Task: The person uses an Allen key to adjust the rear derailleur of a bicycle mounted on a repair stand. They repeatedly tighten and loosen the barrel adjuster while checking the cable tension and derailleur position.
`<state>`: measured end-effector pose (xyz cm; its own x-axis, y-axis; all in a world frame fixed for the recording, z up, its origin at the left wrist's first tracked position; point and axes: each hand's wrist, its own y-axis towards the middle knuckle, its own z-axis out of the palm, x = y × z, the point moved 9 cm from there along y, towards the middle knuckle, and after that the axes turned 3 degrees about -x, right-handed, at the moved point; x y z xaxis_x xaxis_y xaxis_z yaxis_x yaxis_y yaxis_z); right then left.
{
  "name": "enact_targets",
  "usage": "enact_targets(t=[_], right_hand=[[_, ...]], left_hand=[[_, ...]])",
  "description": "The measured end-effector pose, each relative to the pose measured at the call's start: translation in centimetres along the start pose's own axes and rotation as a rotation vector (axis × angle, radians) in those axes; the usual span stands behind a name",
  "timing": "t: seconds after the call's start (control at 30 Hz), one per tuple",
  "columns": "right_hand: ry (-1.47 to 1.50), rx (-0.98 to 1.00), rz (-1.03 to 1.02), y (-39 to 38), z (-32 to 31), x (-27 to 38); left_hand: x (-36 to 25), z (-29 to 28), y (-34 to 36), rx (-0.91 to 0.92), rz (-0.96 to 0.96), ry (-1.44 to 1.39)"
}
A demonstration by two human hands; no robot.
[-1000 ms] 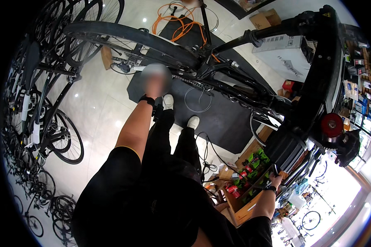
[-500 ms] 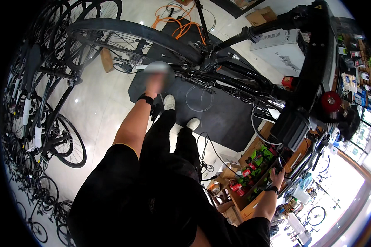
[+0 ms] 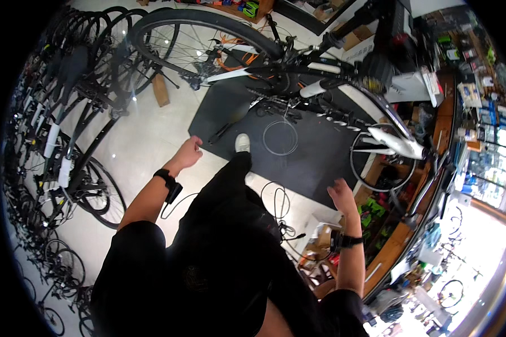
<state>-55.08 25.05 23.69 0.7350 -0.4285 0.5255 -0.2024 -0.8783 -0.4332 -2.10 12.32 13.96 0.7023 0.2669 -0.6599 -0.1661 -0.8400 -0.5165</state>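
My left hand [image 3: 189, 152] is in the air left of the dark mat, its fingers loosely bent and nothing in it. Lower right of the mat, my right hand [image 3: 342, 196] is raised near the bench, slightly blurred, thumb apart from the fingers; no object shows in it. Neither hand touches anything I can see. Ahead of both hands is a black and white bicycle [image 3: 385, 141], its large wheel [image 3: 205, 18] at the upper left. A loop of thin cable [image 3: 280, 138] appears over the dark floor mat [image 3: 219, 121].
Parked bicycles [image 3: 76, 163] crowd the left side. A wooden bench [image 3: 389, 255] runs along the right, with green and red items on its shelves. Black cords [image 3: 287, 227] lie by my legs. A cardboard piece [image 3: 161, 90] stands near the wheel; orange hose [image 3: 229, 39] lies beyond.
Both hands have drawn away from their earlier places, the left from beside the bicycle, the right from the bench edge. The bicycle appears farther off, and its white frame parts now show.
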Motion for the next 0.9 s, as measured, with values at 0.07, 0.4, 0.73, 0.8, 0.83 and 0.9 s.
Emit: enact_targets(t=[0.07, 0.4, 0.73, 0.8, 0.83, 0.9], right_hand=[[-0.080, 0.126, -0.152, -0.3, 3.0, 7.4], [0.199, 0.492, -0.690, -9.7, 11.8, 33.6], [0.929, 0.980, -0.636, -11.2, 24.2, 47.2], [1.016, 1.041, -0.600, -9.6, 27.9, 47.6], [1.015, 1.086, -0.583, -8.5, 29.7, 47.2], [1.011, 1.172, -0.545, -6.4, 33.2, 46.0]], left_hand=[[1.2, -1.1, -5.2, 0.043, 0.020, 0.109], [-14.2, -10.5, -19.1, 0.329, 0.142, -0.456], [-13.9, -16.5, -17.7, 0.460, 0.279, -0.906], [-10.1, -16.8, -14.5, 0.356, 0.267, -1.059], [-7.9, -16.4, -13.0, 0.342, 0.251, -1.093], [-3.6, -15.3, -10.0, 0.319, 0.219, -1.162]])
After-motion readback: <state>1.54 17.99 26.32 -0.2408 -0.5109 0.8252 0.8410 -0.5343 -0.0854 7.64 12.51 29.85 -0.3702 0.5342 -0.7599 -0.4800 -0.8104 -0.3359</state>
